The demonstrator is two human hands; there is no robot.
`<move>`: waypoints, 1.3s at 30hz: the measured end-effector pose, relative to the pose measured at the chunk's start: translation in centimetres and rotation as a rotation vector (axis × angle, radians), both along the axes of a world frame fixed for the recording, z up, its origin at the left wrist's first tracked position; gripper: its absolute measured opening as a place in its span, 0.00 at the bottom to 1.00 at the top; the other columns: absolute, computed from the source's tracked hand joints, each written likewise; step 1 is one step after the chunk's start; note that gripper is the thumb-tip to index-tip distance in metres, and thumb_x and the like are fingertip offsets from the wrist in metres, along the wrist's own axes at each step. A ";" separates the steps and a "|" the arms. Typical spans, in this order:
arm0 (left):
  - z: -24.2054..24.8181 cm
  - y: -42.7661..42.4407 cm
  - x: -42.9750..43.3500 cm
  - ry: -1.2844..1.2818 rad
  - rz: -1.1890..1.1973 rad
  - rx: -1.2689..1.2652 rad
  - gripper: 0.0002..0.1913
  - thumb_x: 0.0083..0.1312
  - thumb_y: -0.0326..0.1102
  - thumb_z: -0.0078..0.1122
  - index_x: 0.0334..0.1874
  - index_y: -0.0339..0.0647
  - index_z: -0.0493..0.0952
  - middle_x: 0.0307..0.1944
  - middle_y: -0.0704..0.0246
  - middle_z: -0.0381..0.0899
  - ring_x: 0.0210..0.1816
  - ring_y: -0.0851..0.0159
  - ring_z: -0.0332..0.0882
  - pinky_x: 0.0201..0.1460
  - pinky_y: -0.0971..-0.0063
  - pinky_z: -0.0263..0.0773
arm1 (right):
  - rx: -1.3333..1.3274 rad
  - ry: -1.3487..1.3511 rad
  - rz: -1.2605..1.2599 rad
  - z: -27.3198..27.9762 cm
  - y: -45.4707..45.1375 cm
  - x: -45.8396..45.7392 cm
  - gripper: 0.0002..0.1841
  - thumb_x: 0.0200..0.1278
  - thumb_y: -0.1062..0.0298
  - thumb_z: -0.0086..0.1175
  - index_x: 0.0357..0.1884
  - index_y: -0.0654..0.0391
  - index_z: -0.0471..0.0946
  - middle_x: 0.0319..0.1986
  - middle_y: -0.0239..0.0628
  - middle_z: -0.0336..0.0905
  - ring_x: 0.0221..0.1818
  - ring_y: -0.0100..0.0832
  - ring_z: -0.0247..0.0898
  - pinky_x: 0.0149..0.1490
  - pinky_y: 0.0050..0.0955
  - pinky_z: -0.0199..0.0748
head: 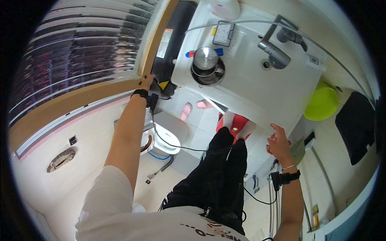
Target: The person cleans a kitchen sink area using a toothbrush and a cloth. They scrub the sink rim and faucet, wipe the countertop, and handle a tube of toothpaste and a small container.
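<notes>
My left hand (pixel 147 82) reaches out to the corner of a wooden window frame (pixel 105 93). Its fingers are mostly hidden, so whether they grip anything is unclear. Right beside it is a dark grey and yellow item (pixel 162 89), perhaps a cloth or glove. Past the front edge of a white sink (pixel 256 93), my right hand (pixel 279 143) is held in the air, index finger extended and the others partly curled, with nothing in it. On the sink's left side stand nested metal cups (pixel 206 61), over a blue and red object (pixel 218 52).
A grey faucet (pixel 276 51) and a clear-lidded case (pixel 223 33) are at the sink's back. A grey hose (pixel 250 21) arcs across it. The green basin (pixel 322 101) is at right. Below are a toilet (pixel 167 138), pink slippers (pixel 186 111) and a red stool (pixel 238 122).
</notes>
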State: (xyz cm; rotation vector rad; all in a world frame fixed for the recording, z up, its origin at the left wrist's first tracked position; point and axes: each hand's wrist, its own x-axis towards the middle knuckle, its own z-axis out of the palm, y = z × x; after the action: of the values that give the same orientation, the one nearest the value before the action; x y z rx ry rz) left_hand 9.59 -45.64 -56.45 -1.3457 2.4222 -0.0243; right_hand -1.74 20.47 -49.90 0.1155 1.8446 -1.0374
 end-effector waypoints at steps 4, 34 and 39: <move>-2.5 -1.5 2.4 0.362 0.504 -0.087 0.45 0.54 0.48 0.80 0.69 0.39 0.62 0.61 0.51 0.78 0.62 0.45 0.78 0.62 0.57 0.76 | -0.057 0.150 0.023 -1.3 0.7 0.8 0.24 0.66 0.83 0.56 0.64 0.56 0.70 0.50 0.42 0.71 0.32 0.28 0.77 0.25 0.30 0.76; 18.1 25.9 11.0 0.722 0.270 0.922 0.10 0.70 0.33 0.65 0.47 0.38 0.75 0.37 0.68 0.84 0.41 0.71 0.80 0.44 0.76 0.76 | -0.291 -0.061 0.178 15.4 -6.3 -2.8 0.23 0.72 0.48 0.60 0.33 0.61 0.78 0.20 0.32 0.75 0.17 0.23 0.71 0.23 0.25 0.71; 24.8 40.3 2.3 0.777 0.046 1.275 0.13 0.70 0.24 0.62 0.53 0.36 0.70 0.48 0.60 0.84 0.43 0.73 0.82 0.39 0.80 0.76 | -0.518 -0.286 -0.016 17.2 -7.1 0.3 0.27 0.72 0.39 0.57 0.34 0.58 0.80 0.20 0.29 0.77 0.13 0.23 0.66 0.20 0.24 0.66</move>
State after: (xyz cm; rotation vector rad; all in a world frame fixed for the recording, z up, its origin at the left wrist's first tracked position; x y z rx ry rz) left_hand 11.92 -5.34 -31.63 -0.7780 2.0313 1.9543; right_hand -1.48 13.38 -32.70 -0.0305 1.2785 -1.3989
